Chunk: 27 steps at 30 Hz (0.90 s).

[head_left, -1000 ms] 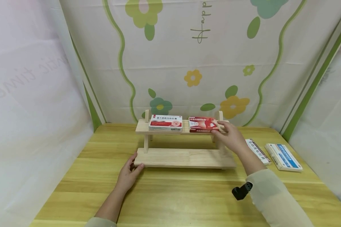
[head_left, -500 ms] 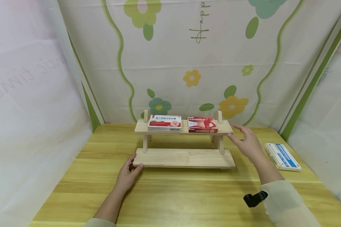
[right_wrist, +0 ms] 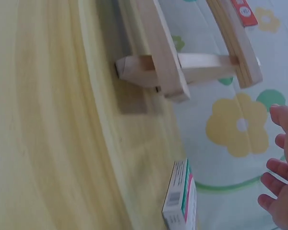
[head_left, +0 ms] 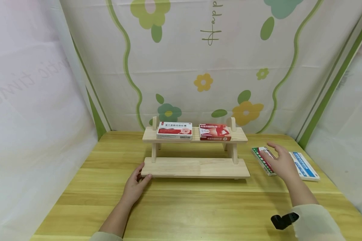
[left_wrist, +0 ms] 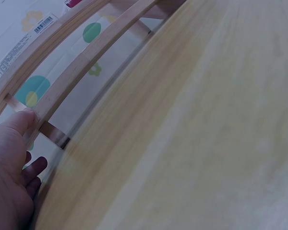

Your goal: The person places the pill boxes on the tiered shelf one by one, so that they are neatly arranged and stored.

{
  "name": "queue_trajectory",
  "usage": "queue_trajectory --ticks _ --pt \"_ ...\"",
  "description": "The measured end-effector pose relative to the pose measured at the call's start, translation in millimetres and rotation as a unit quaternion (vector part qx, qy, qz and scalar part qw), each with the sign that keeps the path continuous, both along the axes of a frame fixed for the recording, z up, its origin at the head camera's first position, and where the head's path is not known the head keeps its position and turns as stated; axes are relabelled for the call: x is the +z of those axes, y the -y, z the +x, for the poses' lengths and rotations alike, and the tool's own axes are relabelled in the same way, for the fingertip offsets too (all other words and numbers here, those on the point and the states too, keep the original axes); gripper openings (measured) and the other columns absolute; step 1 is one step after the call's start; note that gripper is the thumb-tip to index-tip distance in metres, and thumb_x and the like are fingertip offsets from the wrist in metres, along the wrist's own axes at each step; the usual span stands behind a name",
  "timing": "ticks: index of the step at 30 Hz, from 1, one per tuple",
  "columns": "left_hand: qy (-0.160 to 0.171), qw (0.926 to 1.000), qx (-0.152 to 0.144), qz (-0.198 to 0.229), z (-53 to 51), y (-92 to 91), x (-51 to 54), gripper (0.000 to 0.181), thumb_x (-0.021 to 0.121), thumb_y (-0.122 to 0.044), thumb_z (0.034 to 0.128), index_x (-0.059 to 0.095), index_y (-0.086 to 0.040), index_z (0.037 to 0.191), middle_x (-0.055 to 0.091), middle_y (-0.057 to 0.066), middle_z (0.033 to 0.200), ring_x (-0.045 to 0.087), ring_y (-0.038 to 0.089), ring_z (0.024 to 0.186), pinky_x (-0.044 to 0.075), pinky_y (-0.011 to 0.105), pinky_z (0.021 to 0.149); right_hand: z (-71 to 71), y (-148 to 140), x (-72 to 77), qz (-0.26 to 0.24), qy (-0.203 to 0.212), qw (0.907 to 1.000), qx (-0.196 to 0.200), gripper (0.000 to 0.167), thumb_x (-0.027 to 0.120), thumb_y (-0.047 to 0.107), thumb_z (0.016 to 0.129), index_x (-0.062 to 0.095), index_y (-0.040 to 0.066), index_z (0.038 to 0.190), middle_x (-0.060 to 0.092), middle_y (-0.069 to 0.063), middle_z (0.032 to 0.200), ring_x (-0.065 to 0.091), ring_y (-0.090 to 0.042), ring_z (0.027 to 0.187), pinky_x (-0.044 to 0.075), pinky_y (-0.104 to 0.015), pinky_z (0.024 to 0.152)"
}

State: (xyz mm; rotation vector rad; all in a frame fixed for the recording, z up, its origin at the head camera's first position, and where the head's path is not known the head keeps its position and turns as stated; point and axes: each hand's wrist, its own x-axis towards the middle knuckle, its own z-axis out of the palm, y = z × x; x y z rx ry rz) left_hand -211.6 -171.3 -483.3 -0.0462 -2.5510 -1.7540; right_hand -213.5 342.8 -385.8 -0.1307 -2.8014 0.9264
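Observation:
A two-tier wooden display shelf [head_left: 196, 168] stands on the table. My left hand [head_left: 134, 187] holds the left end of its lower board; in the left wrist view the thumb [left_wrist: 21, 120] lies against that end and some fingers curl below. On the upper board lie a white-and-red medicine box [head_left: 175, 130] and a red medicine box [head_left: 214, 132], side by side. Right of the shelf, my right hand [head_left: 283, 164] hovers over a white, green and dark red medicine box [head_left: 262, 163], partly covering it. The right wrist view shows its fingers spread and apart from that box [right_wrist: 180, 199].
A white-and-blue medicine box [head_left: 306, 167] lies farther right on the wooden table [head_left: 193, 207], partly behind my right wrist. Flower-printed cloth [head_left: 175, 60] hangs at the back and both sides. A black device [head_left: 285, 221] sticks out from my right sleeve.
My right hand has let go of the red box on the upper board and moved right and down, over the white-green box. The left hand stays on the shelf.

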Motion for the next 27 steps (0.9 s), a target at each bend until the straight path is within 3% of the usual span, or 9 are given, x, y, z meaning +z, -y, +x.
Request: queue_trajectory --ticks 11,17,27 --pt "0.003 1.0 0.0 0.005 0.3 -0.3 0.6 0.072 0.065 -0.038 0.094 0.032 -0.015 0.154 0.033 0.018 0.157 0.047 0.037 0.133 0.045 0.046 0.103 7.1 -30.0 -27.5 0.022 0.024 0.9993 -0.02 0.077 0.045 0.053 0.1 0.034 -0.007 0.146 0.03 -0.041 0.146 0.026 -0.06 0.132 0.026 -0.073 0.101" --pt "0.001 1.0 0.0 0.003 0.1 -0.2 0.3 0.072 0.065 -0.038 0.094 0.032 -0.015 0.153 0.033 0.018 0.157 0.047 0.036 0.133 0.045 0.045 0.102 10.3 -42.1 -46.0 0.026 0.021 0.999 -0.03 0.077 0.05 0.051 0.099 0.036 -0.009 0.145 0.027 -0.043 0.146 0.025 -0.062 0.131 0.024 -0.073 0.101" --pt "-0.005 1.0 -0.002 -0.001 -0.1 -0.7 0.5 0.072 0.064 -0.036 0.0949 0.031 -0.013 0.154 0.033 0.019 0.157 0.046 0.038 0.133 0.044 0.047 0.104 9.1 -52.9 -69.5 0.047 0.049 0.996 -0.059 0.085 0.055 0.059 0.093 0.038 -0.006 0.145 0.029 -0.044 0.142 0.029 -0.061 0.127 0.03 -0.073 0.096"
